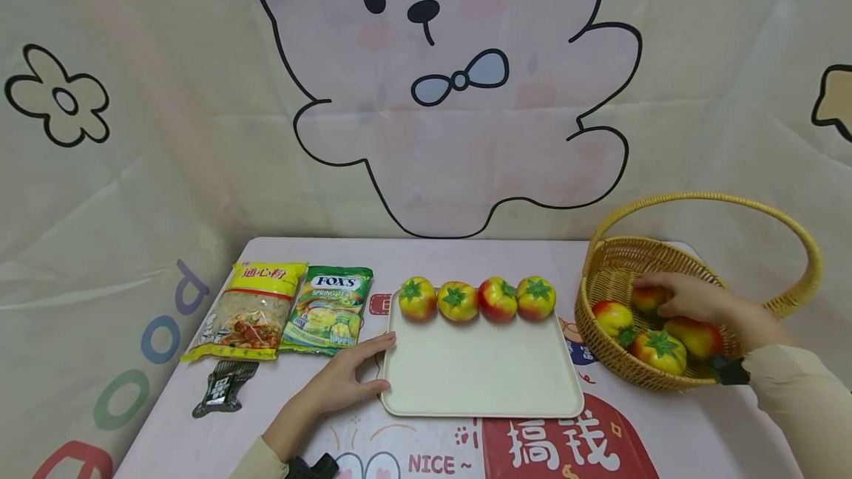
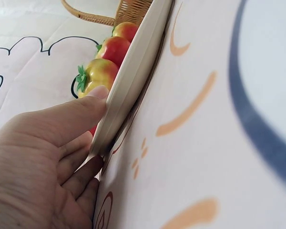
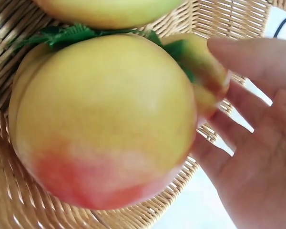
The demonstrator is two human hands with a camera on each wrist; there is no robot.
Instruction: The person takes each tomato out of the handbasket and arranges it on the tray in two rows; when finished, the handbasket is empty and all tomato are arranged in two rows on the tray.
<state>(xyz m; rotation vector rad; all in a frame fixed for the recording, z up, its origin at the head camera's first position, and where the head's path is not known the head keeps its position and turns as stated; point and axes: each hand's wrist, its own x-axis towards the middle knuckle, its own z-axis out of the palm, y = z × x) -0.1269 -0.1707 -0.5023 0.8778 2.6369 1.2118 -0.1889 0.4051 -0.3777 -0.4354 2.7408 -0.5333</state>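
Observation:
My right hand (image 1: 695, 301) reaches into a wicker basket (image 1: 615, 261) and grips a red-and-yellow tomato (image 3: 198, 57) with a green leafy top, thumb on one side and fingers on the other. Several more such tomatoes (image 1: 659, 352) lie around it in the basket; one fills much of the right wrist view. On the left, my left hand (image 1: 339, 379) touches the near-left edge of a cream rectangular tray (image 1: 482, 375). In the left wrist view, its thumb (image 2: 81, 114) rests at the tray's rim. A row of several tomatoes (image 1: 459, 301) lines the tray's far edge.
At the table's left lie a yellow macaroni bag (image 1: 256, 309), a green Fox's candy bag (image 1: 329, 309) and a small black packet (image 1: 222, 388). The basket's tall handle (image 1: 705, 198) arches over it. A printed cloth wall (image 1: 433, 168) stands behind the table.

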